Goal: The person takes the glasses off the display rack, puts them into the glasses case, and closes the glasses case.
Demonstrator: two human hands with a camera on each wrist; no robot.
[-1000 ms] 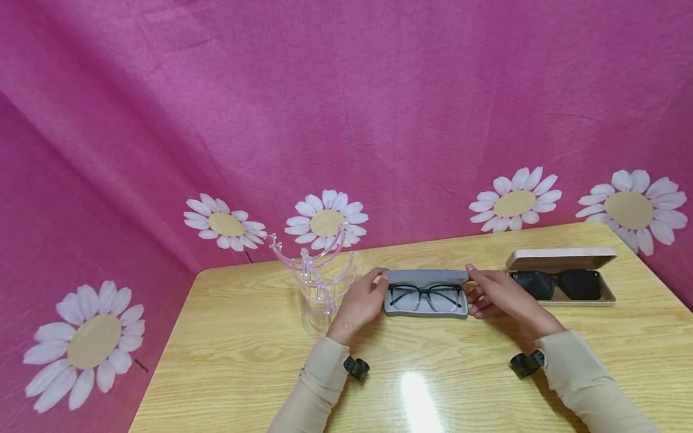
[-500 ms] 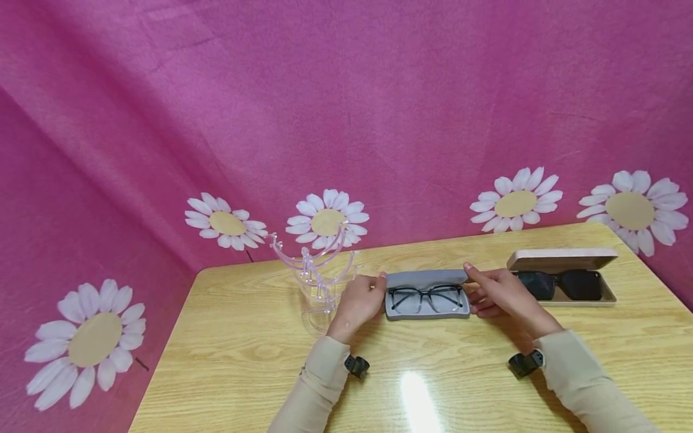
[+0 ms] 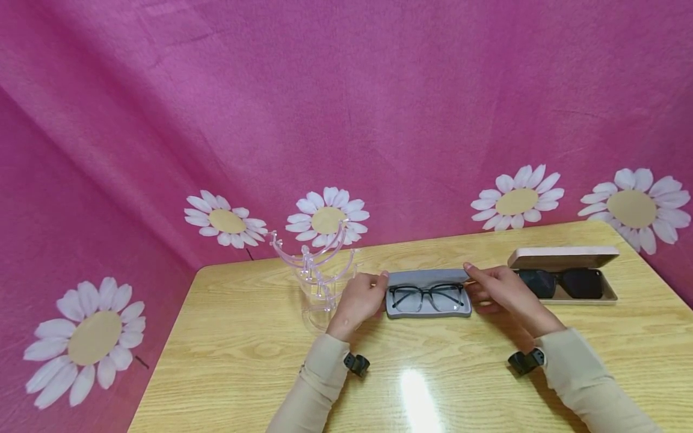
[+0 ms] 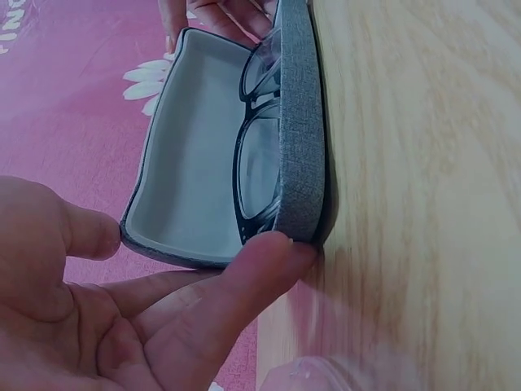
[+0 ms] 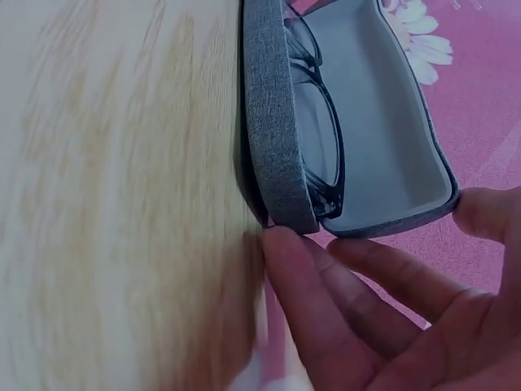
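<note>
A grey glasses case (image 3: 429,314) lies with its lid raised on the table, and black-framed eyeglasses (image 3: 426,298) rest inside it. My left hand (image 3: 360,302) holds the case's left end. In the left wrist view, its thumb (image 4: 91,234) touches the lid's corner while the other fingers lie along the end of the case. The right hand (image 3: 500,293) holds the opposite end. There the right wrist view has the thumb (image 5: 482,213) at the lid's edge and fingertips against the base's end.
Left of the case stands a clear tiered display stand (image 3: 319,282), partly behind my left hand. On the right, a second case (image 3: 563,257) holds dark sunglasses (image 3: 579,284) under a raised lid. A pink flowered cloth (image 3: 411,120) hangs behind the wooden table (image 3: 238,337).
The grey case has shifted very slightly to the right, both hands staying at its ends. Its lid remains raised, and the eyeglasses stay inside.
</note>
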